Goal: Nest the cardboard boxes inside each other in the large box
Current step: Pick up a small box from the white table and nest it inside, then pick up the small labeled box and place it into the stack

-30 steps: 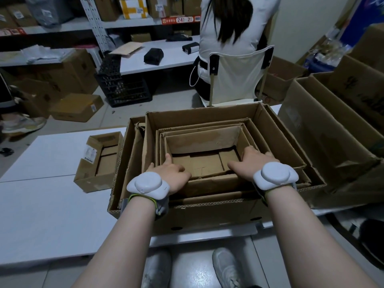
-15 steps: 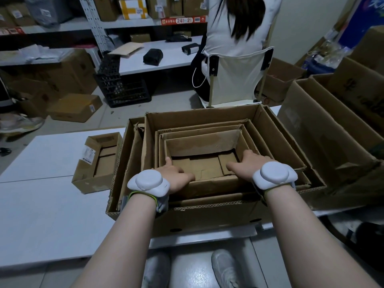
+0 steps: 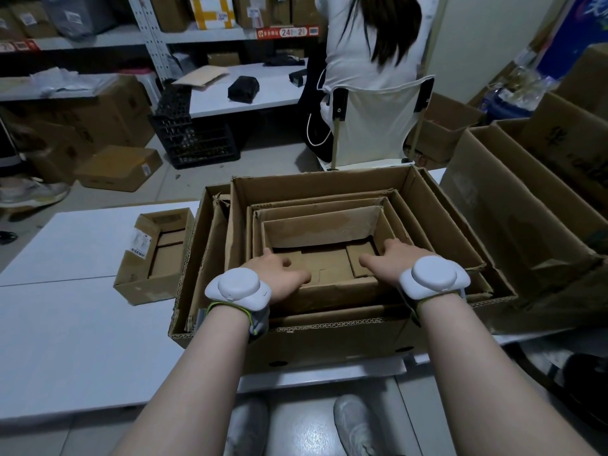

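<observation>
The large cardboard box (image 3: 329,334) stands open on the white table (image 3: 65,340) in front of me, with several smaller open boxes nested in it. The innermost box (image 3: 322,230) sits in the middle. My left hand (image 3: 279,274) grips its near wall at the left, fingers curled over the rim. At the right of the same wall my right hand (image 3: 391,258) holds on, fingers reaching inside the box. One small open box (image 3: 144,284) with a label stands apart on the table, left of the large box.
More large open cardboard boxes (image 3: 513,218) crowd the right side. A person sits with their back to me on a white chair (image 3: 375,126) just beyond the table. Shelves, a black crate (image 3: 197,139) and floor boxes lie further back.
Both hands have slid a little further over the near wall into the innermost box, which has settled slightly lower in the nest. The small box at the left has not moved.
</observation>
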`<state>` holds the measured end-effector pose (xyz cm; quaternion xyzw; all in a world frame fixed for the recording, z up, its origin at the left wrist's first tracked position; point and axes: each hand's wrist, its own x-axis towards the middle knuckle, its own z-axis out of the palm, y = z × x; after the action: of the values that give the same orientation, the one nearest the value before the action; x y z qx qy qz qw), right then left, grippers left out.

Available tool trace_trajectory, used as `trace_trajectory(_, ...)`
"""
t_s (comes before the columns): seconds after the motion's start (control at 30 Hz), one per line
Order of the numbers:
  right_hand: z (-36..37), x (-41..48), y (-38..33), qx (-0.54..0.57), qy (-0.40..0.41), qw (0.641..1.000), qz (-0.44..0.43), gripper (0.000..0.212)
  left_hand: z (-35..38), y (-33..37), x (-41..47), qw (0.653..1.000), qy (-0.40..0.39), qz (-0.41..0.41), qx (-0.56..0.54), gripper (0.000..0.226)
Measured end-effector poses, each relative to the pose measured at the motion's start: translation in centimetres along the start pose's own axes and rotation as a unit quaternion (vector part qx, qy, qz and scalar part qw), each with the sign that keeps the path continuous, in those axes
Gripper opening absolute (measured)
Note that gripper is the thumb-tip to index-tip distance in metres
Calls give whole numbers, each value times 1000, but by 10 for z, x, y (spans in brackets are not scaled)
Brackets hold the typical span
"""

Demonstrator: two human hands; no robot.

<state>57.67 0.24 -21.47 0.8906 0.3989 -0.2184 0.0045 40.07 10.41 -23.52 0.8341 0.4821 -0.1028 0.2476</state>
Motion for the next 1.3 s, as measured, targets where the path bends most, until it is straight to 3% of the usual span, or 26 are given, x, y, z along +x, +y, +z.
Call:
trace_trajectory(0.13,-2,-6,-2,-38,6,999,-5,58,0,-1,-3,1000,0,3,-13,61)
trace_trajectory(0.6,2,-34,-5,-10,41,999,-24,47,-5,-4,-33,995,57,39,-67,52)
trace_trajectory(0.9,8,-50,-16,43,20,998,-28,46,-11,-10,-63,984,101,98,-111,46)
trace_trajectory(1.07,14,-60,-27,96,55,992,-58,45,-18,-25,-74,974,154,114,-123,44)
trace_trajectory(1.3,26,-83,-56,123,101,984,-86,50,-32,-73,-93,967,208,76,-125,44)
